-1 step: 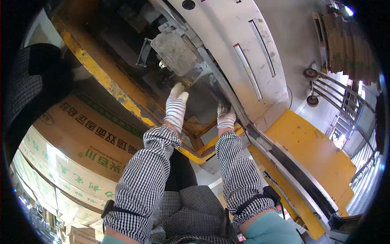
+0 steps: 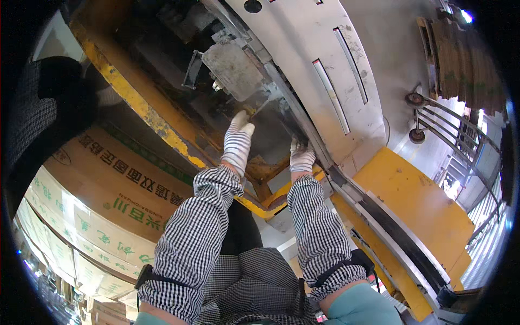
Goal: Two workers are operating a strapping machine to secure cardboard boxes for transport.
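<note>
Both gloved hands reach up into the dark opening of the machine: the left hand (image 2: 238, 138) has its fingers extended, tips touching a thin rod (image 2: 264, 104) under the lower corner of the grey metal plate (image 2: 234, 69), while the right hand (image 2: 301, 156) lies curled against the inner edge of the pale steel panel (image 2: 325, 81); whether it grips anything I cannot tell. To do this well, I judge the right hand should brace there while the left works slowly by feel. Nothing differs from the earlier frame.

Stacked cardboard boxes (image 2: 103, 200) left (printed); metal railing (image 2: 455, 135) right, daylit.
</note>
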The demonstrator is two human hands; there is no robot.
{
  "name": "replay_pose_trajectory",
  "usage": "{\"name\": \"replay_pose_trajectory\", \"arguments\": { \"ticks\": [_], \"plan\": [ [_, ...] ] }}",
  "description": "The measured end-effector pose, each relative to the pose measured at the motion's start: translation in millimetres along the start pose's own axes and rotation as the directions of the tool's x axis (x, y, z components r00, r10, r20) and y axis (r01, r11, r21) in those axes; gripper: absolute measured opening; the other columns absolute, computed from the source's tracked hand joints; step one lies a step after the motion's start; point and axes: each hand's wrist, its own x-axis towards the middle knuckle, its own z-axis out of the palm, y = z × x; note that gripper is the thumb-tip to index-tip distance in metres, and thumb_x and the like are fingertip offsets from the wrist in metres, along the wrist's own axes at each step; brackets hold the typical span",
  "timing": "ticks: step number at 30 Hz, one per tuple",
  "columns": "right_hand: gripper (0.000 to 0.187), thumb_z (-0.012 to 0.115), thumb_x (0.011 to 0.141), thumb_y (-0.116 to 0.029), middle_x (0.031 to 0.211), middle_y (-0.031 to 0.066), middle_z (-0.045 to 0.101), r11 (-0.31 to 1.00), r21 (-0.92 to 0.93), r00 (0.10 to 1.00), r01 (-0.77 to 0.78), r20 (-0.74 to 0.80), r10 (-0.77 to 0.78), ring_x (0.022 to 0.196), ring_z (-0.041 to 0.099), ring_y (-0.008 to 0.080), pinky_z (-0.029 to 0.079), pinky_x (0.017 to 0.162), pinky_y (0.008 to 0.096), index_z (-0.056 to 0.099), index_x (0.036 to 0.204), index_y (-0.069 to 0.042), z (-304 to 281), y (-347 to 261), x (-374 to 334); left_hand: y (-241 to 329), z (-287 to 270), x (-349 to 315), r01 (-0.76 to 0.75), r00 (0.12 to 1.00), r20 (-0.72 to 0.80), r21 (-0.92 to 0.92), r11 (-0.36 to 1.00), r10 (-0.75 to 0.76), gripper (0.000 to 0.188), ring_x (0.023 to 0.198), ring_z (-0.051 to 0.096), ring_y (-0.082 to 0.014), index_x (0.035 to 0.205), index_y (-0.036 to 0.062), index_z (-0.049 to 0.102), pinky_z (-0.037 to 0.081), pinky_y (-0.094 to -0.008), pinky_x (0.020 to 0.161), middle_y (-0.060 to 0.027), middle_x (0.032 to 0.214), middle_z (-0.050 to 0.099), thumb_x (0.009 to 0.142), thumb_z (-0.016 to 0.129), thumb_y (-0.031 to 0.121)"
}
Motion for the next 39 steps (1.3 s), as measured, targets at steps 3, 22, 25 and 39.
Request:
{"name": "replay_pose_trajectory", "arguments": {
  "ticks": [3, 22, 25, 39],
  "plan": [
    [0.046, 0.033, 0.101, -0.023, 0.147, 0.0177, 0.039, -0.091, 0.937, 0.53, -0.337, 0.268, 0.804, 0.136, 0.034, 0.0334, 0.026, 0.117, 0.052, 0.039, 0.141, -0.001, 293, -181, -170, 22, -158, -27, 0.066, 0.958, -0.283, 0.358, 0.931, 0.041, 0.054, 0.133, 0.043, -0.0293, 0.142, 0.0016, 0.043, 0.029, -0.0352, 0.112, -0.0186, 0.144, 0.046, 0.091, 0.057, 0.011],
    [0.019, 0.059, 0.095, -0.016, 0.107, 0.0079, 0.066, -0.127, 0.942, 0.745, -0.311, 0.324, 0.583, 0.1, 0.061, 0.0246, 0.051, 0.074, 0.0371, 0.062, 0.111, -0.007, 238, -228, -15, -39, -94, 34, -0.077, 0.997, 0.022, 0.31, 0.947, 0.074, 0.042, 0.104, 0.054, -0.018, 0.116, 0.0027, 0.05, 0.04, -0.0273, 0.093, -0.0073, 0.109, 0.056, 0.075, 0.054, -0.008],
    [0.018, 0.058, 0.096, -0.015, 0.108, 0.0077, 0.064, -0.134, 0.951, 0.715, -0.277, 0.298, 0.632, 0.095, 0.06, 0.0231, 0.051, 0.072, 0.0353, 0.062, 0.111, -0.007, 252, -220, -13, -42, -104, 43, -0.08, 0.996, 0.062, 0.318, 0.945, 0.063, 0.036, 0.093, 0.055, -0.0151, 0.105, 0.0041, 0.052, 0.042, -0.0266, 0.088, -0.0035, 0.096, 0.056, 0.072, 0.056, -0.009],
    [0.03, 0.044, 0.101, -0.021, 0.118, 0.0059, 0.066, -0.004, 0.988, 0.334, -0.154, 0.056, 0.941, 0.085, 0.064, 0.0125, 0.05, 0.057, 0.0238, 0.063, 0.12, -0.008, 188, -96, -65, -85, -41, 53, 0.422, 0.906, -0.224, 0.492, 0.761, -0.358, 0.072, 0.126, 0.048, -0.0286, 0.142, 0.0006, 0.041, 0.036, -0.0363, 0.106, -0.0167, 0.136, 0.052, 0.083, 0.073, 0.027]
  ]
}}
